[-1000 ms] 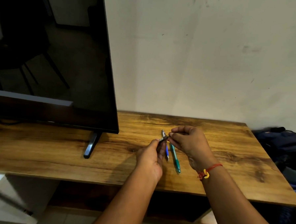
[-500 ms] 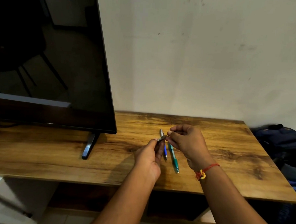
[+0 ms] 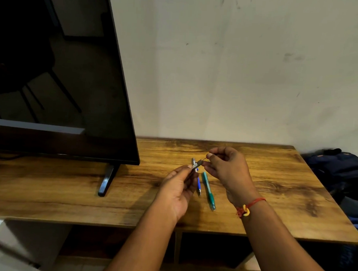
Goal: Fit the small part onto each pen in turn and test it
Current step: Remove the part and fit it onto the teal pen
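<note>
Wood-grain brown fills most of my feed: a worktop (image 3: pixel 275 181) set against a pale, scuffed wall (image 3: pixel 239 76), with both bare hands raised just above its middle. The left hand (image 3: pixel 176 191) has its fingers curled, and between thumb and fingertips it pinches the small part (image 3: pixel 196 165), a short grey piece that sticks out up and to the right, clear of the wood. The right hand (image 3: pixel 228 171) is just beside it with its fingers also curled in, thumb and forefinger pressed together on a thin dark rod (image 3: pixel 205 158). That rod runs from the thumb tip down to the end of the small part; it is too fine for me to tell whether it sits inside the part or only touches it. Two pens lie on the worktop under the hands, nearly parallel, tips toward me. The blue pen (image 3: pixel 198 184) is on the left, its silvery far end showing just behind the small part and its middle partly hidden by the left fingers. The green pen (image 3: pixel 208 191) lies just to the right of it, close but apart, and neither hand touches it. A red thread bracelet (image 3: pixel 248 207) with a yellow bead circles the right wrist. On the left a dark television (image 3: pixel 62 87) stands on a black foot (image 3: pixel 107 179), and a dark blue bag (image 3: pixel 338 170) slumps past the worktop's right edge.
</note>
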